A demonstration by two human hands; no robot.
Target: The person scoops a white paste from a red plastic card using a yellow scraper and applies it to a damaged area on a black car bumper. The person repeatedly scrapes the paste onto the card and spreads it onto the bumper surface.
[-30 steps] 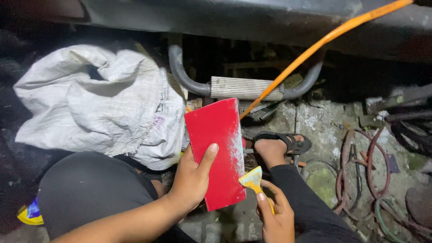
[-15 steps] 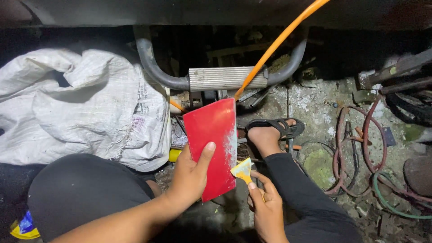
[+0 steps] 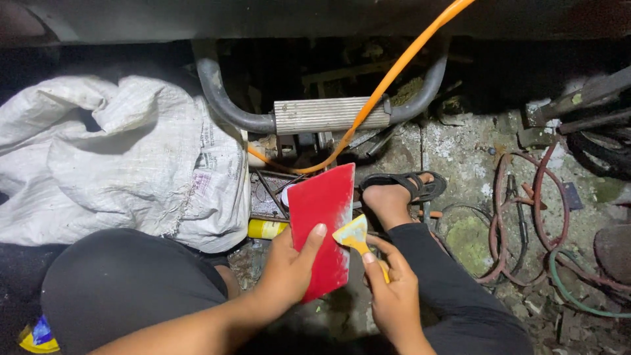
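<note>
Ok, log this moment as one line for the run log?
left hand: holds red panel | right hand: holds yellow scraper, blade at panel edge | nearby: white sack, orange hose

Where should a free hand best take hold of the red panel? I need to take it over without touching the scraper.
Probably the top edge of the red panel, coming from above and the far side. It stands tilted upright, the left hand clasps its lower left edge with the thumb across the face, and the right hand works the yellow scraper along its right edge. Only the top is bare.
</note>
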